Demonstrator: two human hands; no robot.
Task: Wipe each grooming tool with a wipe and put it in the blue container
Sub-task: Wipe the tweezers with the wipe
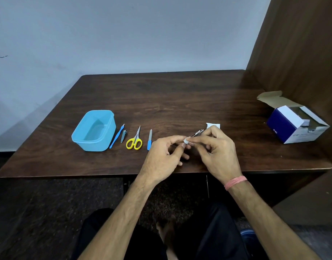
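My left hand (pixel 164 152) and right hand (pixel 216 147) meet above the near edge of the dark wooden table (pixel 180 102), both closed in a pinch. The right hand grasps a metal nail clipper (pixel 197 133), whose shiny end points up and away from me, tilted toward the right; the left hand's thumb and forefinger pinch a small folded white wipe (pixel 186 141) against the clipper's near end. Just behind my right hand lies a torn white wipe packet (pixel 213 125), flat on the table and partly hidden by my fingers. To the left of my hands, the remaining tools lie in a row, each apart from its neighbour: a nail file with a blue handle (pixel 149 139), yellow-handled scissors (pixel 135 140) with blades closed and pointing away from me, a second, smaller nail clipper (pixel 124 136), and a slim blue-handled cuticle tool (pixel 117 136) lying just beside the blue container (pixel 82 136). The container stands upright and open at the left end of the row; I can see no tool inside it. At the far right of the table stands an open blue-and-white cardboard box (pixel 285 126), its flaps raised. A pink band (pixel 235 182) circles my right wrist.
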